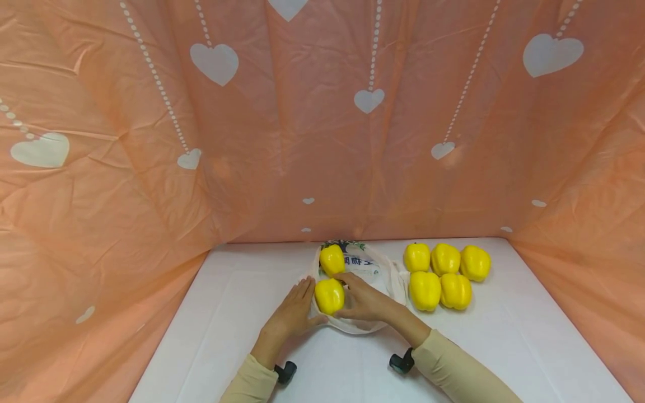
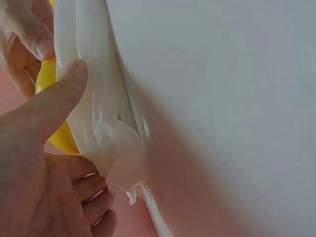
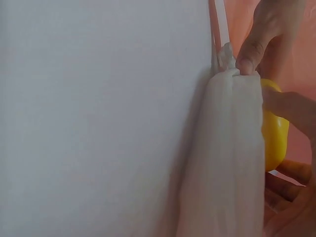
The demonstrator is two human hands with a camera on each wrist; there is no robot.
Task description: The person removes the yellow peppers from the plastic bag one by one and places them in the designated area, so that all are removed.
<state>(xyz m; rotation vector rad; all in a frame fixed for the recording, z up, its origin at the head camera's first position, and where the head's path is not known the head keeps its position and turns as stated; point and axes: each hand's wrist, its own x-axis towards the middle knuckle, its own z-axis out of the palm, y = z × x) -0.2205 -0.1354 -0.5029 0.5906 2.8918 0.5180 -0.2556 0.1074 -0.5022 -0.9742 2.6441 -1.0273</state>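
Observation:
A white cloth bag (image 1: 360,327) with a printed tree and lettering lies with its mouth open at the middle of the table. Two yellow bell peppers are at its left side, a farther pepper (image 1: 332,260) and a nearer pepper (image 1: 330,296). My right hand (image 1: 365,299) reaches over the bag and grips the nearer pepper from its right, thumb and fingers around it. My left hand (image 1: 294,310) holds the bag's left rim, its thumb (image 2: 61,96) against the outer cloth. In the right wrist view the bag's wall (image 3: 222,163) covers part of the pepper (image 3: 275,138).
Right of the bag, several more yellow bell peppers (image 1: 425,291) stand close together in two rows. The white table (image 1: 221,319) ends at the back against an orange curtain (image 1: 282,184) with white hearts, which also hangs along both sides.

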